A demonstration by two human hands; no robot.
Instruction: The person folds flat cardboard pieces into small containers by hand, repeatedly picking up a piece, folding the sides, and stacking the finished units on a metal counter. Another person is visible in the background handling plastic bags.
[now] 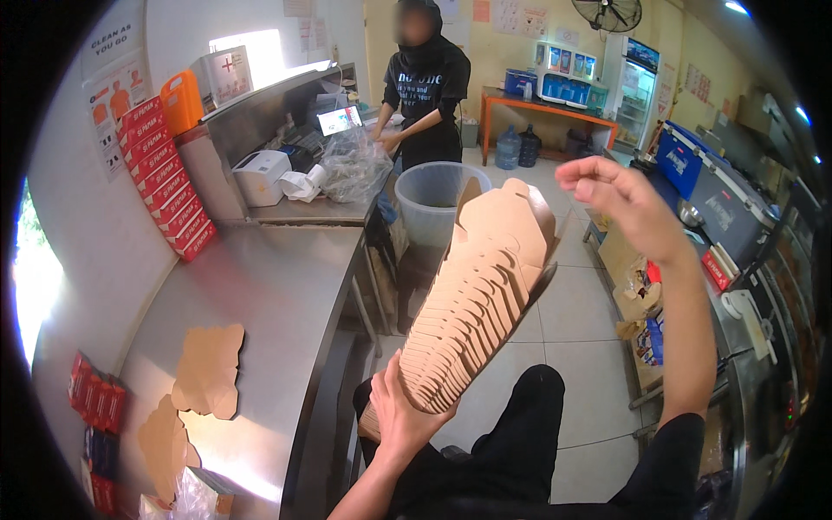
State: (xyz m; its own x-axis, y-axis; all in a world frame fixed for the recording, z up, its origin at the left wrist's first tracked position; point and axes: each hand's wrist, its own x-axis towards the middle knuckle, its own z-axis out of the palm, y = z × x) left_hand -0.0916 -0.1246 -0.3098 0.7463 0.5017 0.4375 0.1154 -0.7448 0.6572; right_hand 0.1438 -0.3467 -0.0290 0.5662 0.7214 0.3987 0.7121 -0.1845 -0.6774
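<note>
A long stack of nested brown cardboard food boxes [468,312] slants up across the middle, over my lap. My left hand [403,412] is closed around its lower end, thumb lying across the near side. The uppermost box has its flaps spread. Beside that top end, to the right, my right hand [628,204] is raised in the air with loosely bent fingers and nothing in them. It is apart from the stack. Two flat brown cardboard pieces [211,371] lie on the steel table [251,286] at my left, one partly over the other.
Red boxes [165,178] are piled against the left wall. A translucent bin [433,208] stands beyond the stack. Behind the counter with a white printer [263,178], a person in black [426,87] handles clear plastic. Cooler boxes [719,195] line the right side.
</note>
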